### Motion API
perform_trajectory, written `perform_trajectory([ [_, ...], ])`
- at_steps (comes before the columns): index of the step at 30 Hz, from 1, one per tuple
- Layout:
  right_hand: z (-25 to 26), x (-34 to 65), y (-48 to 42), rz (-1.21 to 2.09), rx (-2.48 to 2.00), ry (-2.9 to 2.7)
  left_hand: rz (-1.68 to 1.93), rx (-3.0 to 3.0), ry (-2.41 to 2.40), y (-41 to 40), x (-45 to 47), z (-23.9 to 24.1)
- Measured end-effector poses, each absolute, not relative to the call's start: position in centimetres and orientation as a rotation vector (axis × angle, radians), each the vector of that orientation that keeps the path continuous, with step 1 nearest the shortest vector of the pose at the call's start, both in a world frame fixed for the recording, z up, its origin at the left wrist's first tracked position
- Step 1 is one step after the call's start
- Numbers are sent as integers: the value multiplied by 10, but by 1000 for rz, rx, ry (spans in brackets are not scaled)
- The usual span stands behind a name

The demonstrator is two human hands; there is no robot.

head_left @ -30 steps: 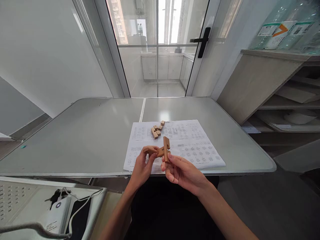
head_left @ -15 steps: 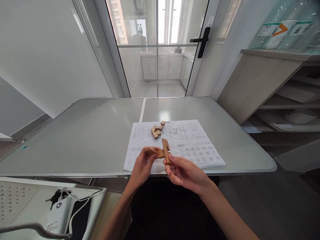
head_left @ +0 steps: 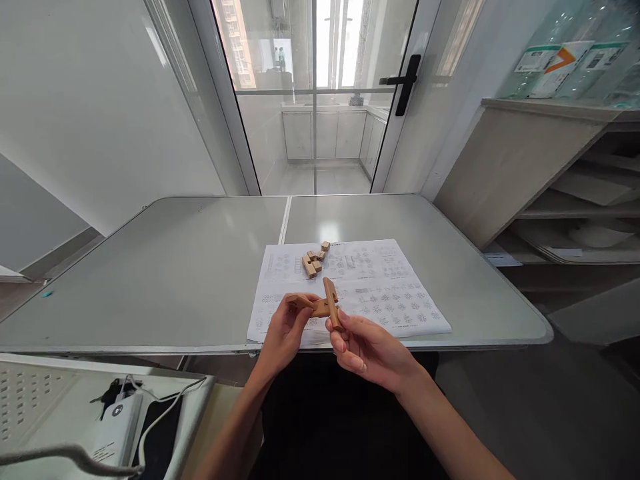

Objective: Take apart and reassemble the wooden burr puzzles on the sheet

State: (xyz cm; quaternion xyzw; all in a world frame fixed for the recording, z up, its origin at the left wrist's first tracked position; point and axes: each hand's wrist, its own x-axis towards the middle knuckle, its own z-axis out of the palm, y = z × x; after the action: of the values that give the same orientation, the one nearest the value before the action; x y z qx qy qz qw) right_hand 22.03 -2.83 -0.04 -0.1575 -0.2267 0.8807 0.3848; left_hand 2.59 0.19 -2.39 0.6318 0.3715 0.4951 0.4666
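Note:
My left hand (head_left: 287, 330) is closed on a notched wooden puzzle piece (head_left: 320, 307) that lies roughly level above the sheet's near edge. Between the thumb and fingers of my right hand (head_left: 367, 343) is a second wooden puzzle piece (head_left: 331, 297), tilted nearly upright. The two pieces cross and look in contact; whether they interlock I cannot tell. Beneath them lies a white instruction sheet (head_left: 420, 310) printed with small block diagrams. Several loose wooden puzzle pieces (head_left: 310, 267) rest on its far part.
A grey table (head_left: 200, 280) carries the sheet. At lower left, a white cart (head_left: 55, 393) holds a white power bank (head_left: 117, 430), cables and keys. Shelves (head_left: 545, 153) with plastic bottles (head_left: 565, 63) stand at right. Behind the table is a glass door (head_left: 345, 133).
Both hands keep their grip on the two pieces. My right hand and its piece have shifted very slightly; the loose pieces and sheet stay put.

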Motion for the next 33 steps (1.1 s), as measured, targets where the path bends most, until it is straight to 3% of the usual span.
perform_trajectory([
  [33,12,208,-47,2118,-453,-656,1251,1539,911,2,26,-26],
])
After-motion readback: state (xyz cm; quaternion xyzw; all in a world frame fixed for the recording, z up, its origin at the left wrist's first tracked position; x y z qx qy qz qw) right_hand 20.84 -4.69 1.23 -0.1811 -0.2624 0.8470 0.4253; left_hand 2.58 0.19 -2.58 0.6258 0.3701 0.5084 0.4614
